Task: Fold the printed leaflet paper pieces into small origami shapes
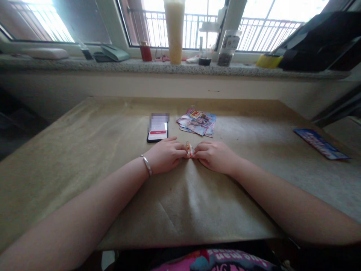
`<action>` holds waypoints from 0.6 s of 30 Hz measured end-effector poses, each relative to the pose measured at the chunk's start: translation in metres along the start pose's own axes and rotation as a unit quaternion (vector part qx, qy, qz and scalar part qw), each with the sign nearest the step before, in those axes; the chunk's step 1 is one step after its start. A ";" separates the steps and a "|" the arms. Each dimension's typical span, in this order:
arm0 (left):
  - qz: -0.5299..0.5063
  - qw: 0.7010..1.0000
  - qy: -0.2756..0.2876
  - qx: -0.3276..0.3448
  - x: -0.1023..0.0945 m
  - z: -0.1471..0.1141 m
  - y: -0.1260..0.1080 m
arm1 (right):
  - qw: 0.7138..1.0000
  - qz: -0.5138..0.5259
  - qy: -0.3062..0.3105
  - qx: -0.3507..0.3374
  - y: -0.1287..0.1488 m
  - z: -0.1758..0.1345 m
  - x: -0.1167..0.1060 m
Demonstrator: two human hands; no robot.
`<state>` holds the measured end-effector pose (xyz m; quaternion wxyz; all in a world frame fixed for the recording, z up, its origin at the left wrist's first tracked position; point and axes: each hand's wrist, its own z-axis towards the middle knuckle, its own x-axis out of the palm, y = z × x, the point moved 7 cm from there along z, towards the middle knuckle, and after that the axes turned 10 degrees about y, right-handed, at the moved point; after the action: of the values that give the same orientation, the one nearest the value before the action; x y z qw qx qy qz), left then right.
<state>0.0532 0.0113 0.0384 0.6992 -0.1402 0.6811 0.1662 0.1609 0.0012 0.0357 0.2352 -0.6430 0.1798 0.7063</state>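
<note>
While your left hand [169, 155] and right hand [216, 156] pinch a small orange-and-white piece [190, 149] between them at the tabletop [231, 210], work on it seems under way, unfinished; the fanned cards [197, 122] beyond lie unheld.

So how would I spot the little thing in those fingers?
Find the brown table, then the left hand and right hand close together near its middle. Pinched between them is a small orange-and-white piece. Unlike the phone and picture cards just beyond, it is tiny and held.
</note>
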 end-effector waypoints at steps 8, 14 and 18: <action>-0.022 1.000 0.016 -0.006 0.000 -0.001 0.004 | 0.998 0.055 -0.026 0.000 -0.009 -0.004 0.002; -0.036 0.999 -0.005 -0.009 0.003 -0.001 0.006 | 0.995 0.089 -0.046 0.005 -0.009 -0.004 0.000; -0.075 0.997 -0.010 -0.011 0.004 -0.002 0.008 | 0.994 0.090 -0.051 0.043 -0.010 -0.004 0.003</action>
<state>0.0484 0.0177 0.0345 0.7148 -0.1970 0.6598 0.1218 0.1699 0.0080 0.0326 0.2067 -0.5768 0.2547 0.7481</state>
